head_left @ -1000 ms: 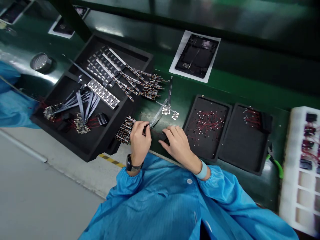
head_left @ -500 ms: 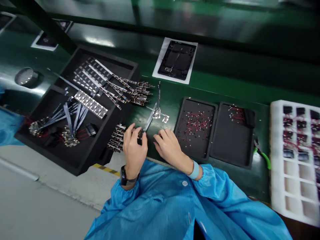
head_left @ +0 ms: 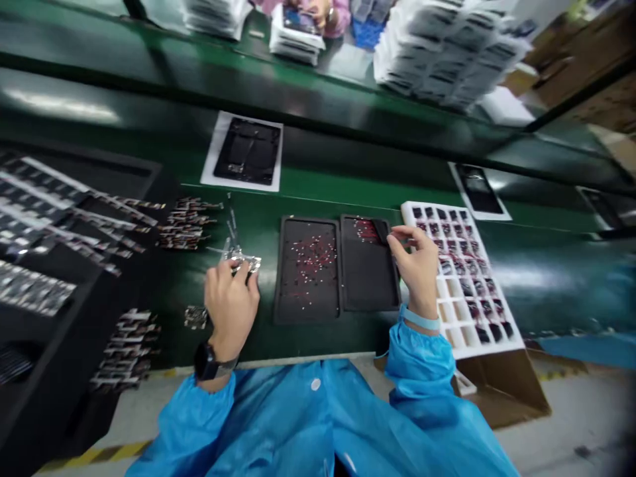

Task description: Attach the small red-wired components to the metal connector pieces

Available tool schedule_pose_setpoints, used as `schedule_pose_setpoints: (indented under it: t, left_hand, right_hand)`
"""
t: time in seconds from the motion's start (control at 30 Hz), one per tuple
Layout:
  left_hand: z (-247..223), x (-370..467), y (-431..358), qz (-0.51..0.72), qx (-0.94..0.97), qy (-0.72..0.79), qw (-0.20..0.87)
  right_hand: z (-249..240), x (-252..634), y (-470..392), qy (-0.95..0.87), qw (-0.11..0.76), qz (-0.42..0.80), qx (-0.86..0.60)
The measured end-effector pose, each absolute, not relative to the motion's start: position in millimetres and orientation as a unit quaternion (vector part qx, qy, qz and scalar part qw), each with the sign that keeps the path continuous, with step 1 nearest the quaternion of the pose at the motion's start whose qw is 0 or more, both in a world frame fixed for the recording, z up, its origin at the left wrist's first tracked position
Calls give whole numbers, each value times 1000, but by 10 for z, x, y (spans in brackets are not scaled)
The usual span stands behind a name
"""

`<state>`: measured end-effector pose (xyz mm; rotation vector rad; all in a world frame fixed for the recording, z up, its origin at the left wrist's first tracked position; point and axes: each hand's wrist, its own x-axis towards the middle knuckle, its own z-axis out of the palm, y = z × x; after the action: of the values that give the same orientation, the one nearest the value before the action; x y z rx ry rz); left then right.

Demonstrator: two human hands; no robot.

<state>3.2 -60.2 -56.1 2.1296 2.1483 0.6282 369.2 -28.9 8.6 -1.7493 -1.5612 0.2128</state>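
Observation:
My left hand (head_left: 230, 301) rests low over the bench with its fingers curled onto a small silvery circuit board (head_left: 247, 262). Grey ribbon cables (head_left: 231, 228) run away from that spot. Another small board (head_left: 195, 317) lies beside the left wrist. My right hand (head_left: 416, 265) is at the upper right corner of the right black tray (head_left: 368, 281); thumb and fingertips close on the edge of a black block (head_left: 381, 230). Short red wires with white ends (head_left: 365, 230) lie next to the block. Blur hides the exact grip of both hands.
Loose red wires fill part of the left black tray (head_left: 291, 301). A white foam tray (head_left: 450, 288) of black parts stands right. Board strips (head_left: 186, 224) and a dark bin (head_left: 144, 179) are left. A tablet-like shell (head_left: 248, 151) lies behind; a co-worker's hands (head_left: 318, 9) show beyond.
The view has swung right. My right hand has moved from beside the small boards to the right tray's corner. My left hand has shifted onto the board with the ribbon cables.

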Motion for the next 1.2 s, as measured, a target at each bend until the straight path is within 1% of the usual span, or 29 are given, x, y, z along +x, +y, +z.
schedule_pose_setpoints:
  t: [0.13,0.27,0.5,0.67,0.73,0.87,0.93,1.07,1.13,1.2]
  left_hand:
    - [-628,23,-632,234,692,682,34]
    - [-615,48,-635,243,693,679,24]
    - [-628,66,-581,228,691,686,7]
    - [-567,91,-557,193,692,696,-9]
    - [-550,94,-527,188,694,695,-1]
    - [-555,60,-481,207,702,680,33]
    - [-564,33,-472,225,704,670,59]
    - [-564,-1,-450,279,703,643,119]
    - [-556,-9,-429,324,693,623,163]
    - [-541,-26,-396,376,668,605,215]
  right_hand:
    - [-237,4186,-342,-632,309,73,-707]
    - [-393,4221,-295,-630,314,73,-706]
    - [-255,4136,-243,-656,355,81,-661]
    - [-423,4303,-133,-670,315,50,-670]
    - [-536,4368,-57,-674,314,43,-668]
    - [-619,4378,-26,-649,347,22,-677]
    - [-571,4337,-80,-599,385,45,-701]
    - [-399,4220,-191,-480,525,170,-682]
    - [-316,4146,-219,-459,565,235,-644]
    - [-255,4054,-232,-450,584,301,-605]
